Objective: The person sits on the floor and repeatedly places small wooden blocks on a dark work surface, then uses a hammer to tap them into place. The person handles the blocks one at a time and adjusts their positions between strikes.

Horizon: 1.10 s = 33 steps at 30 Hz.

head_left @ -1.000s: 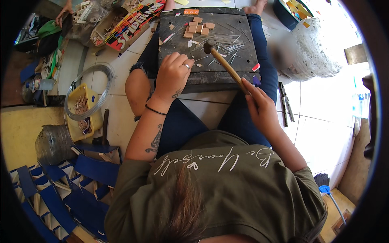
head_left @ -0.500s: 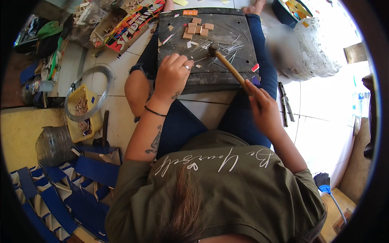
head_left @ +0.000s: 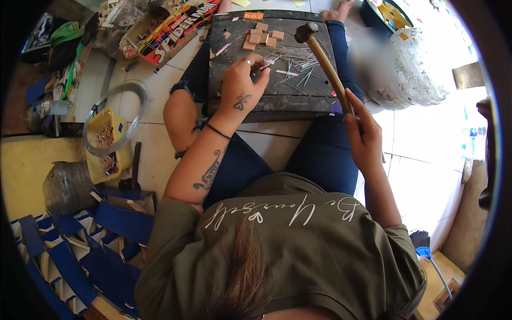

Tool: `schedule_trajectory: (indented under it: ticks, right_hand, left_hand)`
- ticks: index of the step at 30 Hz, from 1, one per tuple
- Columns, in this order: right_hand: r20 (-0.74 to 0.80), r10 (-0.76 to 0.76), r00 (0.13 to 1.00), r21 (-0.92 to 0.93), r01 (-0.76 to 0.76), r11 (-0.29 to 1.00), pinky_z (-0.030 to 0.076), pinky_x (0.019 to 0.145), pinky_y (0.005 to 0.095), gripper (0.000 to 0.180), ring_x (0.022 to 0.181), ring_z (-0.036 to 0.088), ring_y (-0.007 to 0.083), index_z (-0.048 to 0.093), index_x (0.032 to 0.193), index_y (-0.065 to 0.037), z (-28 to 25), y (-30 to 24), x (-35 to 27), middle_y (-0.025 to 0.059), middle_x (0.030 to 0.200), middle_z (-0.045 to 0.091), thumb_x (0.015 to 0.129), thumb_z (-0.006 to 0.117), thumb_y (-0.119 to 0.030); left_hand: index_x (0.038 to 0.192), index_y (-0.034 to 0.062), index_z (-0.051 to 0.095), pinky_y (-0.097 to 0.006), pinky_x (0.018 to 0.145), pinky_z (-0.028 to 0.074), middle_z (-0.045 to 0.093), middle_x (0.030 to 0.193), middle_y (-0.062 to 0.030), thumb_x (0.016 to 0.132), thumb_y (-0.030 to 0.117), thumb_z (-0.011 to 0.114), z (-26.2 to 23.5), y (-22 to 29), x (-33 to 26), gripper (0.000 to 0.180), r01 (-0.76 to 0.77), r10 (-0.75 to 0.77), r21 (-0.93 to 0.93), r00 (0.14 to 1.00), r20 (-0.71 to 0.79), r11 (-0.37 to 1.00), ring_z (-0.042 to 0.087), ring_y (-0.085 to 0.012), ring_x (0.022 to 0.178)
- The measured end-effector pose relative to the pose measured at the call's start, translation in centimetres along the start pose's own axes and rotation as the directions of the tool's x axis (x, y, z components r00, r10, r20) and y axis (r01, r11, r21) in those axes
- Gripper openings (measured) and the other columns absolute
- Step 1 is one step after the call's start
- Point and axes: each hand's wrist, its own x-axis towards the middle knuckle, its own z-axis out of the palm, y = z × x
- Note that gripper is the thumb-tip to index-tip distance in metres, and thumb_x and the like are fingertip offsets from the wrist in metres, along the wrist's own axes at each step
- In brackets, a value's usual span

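Note:
My right hand (head_left: 364, 130) is wrapped round the wooden handle of a hammer (head_left: 328, 66), whose dark metal head is raised over the right side of a black work board (head_left: 226, 85). Over the left part of that board, my left hand (head_left: 245, 80) is closed in a pinch; a small bit at its fingertips is too tiny to make out. Just beyond the fingers lie several small brown wooden blocks (head_left: 256, 37). Thin metal wire pieces (head_left: 304, 61) are scattered to the right of the left hand, below the raised hammer head.
To the left stand a yellow basket (head_left: 125, 160) of wood scraps and a coil of clear line (head_left: 144, 101). Blue pieces (head_left: 101, 261) pile up at the lower left. A printed carton (head_left: 176, 34) lies far left; a stuffed whitish sack (head_left: 418, 69) sits at right.
The hammer has risen off the board, its head moving right and away. My left hand has turned and shifted right, its fingertips now nearer the blocks.

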Motion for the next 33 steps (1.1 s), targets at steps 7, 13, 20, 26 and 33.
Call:
schedule_trajectory:
  ticks: [7,13,20,26,33]
  right_hand:
    - [0.032,0.001,0.999,-0.002,-0.001,1.0,0.049,0.079,0.0284,0.04,0.088,0.063,0.0176,0.053,0.136,-0.006,-0.5,-0.5,0.2,0.0133,0.116,0.066,0.096,0.054,-0.003]
    - [0.095,0.005,0.995,-0.042,-0.001,0.999,0.049,0.078,0.0299,0.041,0.086,0.064,0.0213,0.054,0.136,-0.007,-1.1,-1.9,0.2,0.0149,0.111,0.066,0.095,0.054,-0.003]
    - [0.049,-0.194,0.98,-0.073,0.197,0.978,0.049,0.07,0.0323,0.043,0.071,0.059,0.024,0.053,0.138,-0.01,-0.2,-2.7,-0.2,0.0135,0.091,0.062,0.095,0.053,-0.003]
    - [0.047,-0.211,0.976,-0.086,0.214,0.973,0.047,0.065,0.0328,0.047,0.065,0.055,0.0241,0.052,0.14,-0.012,0.0,-2.4,-0.3,0.0126,0.082,0.056,0.094,0.054,-0.001]
    - [0.08,-0.2,0.976,-0.137,0.21,0.968,0.047,0.066,0.0321,0.049,0.067,0.056,0.0233,0.051,0.141,-0.012,0.0,-1.8,-0.2,0.0126,0.082,0.056,0.093,0.053,0.001]
  left_hand:
    - [0.087,0.0022,0.066,-0.039,0.07,0.05,0.066,0.08,-0.0117,0.083,0.008,0.068,0.7,-0.4,0.2,0.007,-0.201,0.203,0.19,0.979,0.011,0.961,0.062,-0.0311,0.075]
    - [0.083,0.0019,0.066,-0.039,0.066,0.049,0.065,0.078,-0.0122,0.086,0.01,0.067,0.6,-0.2,0.1,0.008,-0.227,0.231,0.249,0.973,0.015,0.942,0.062,-0.0317,0.073]
    - [0.082,0.0014,0.065,-0.037,0.065,0.048,0.064,0.075,-0.0122,0.085,0.007,0.067,0.7,-0.7,0.3,0.007,-0.259,0.268,0.239,0.963,-0.005,0.936,0.062,-0.0309,0.07]
    - [0.081,0.0011,0.064,-0.038,0.065,0.048,0.063,0.075,-0.0122,0.085,0.007,0.068,0.7,-0.7,0.3,0.008,-0.248,0.253,0.203,0.967,-0.001,0.947,0.061,-0.0305,0.07]
    - [0.08,0.0005,0.064,-0.038,0.066,0.048,0.064,0.076,-0.0122,0.084,0.006,0.068,0.8,-0.7,0.2,0.008,-0.25,0.259,0.201,0.966,-0.016,0.947,0.061,-0.0304,0.072]
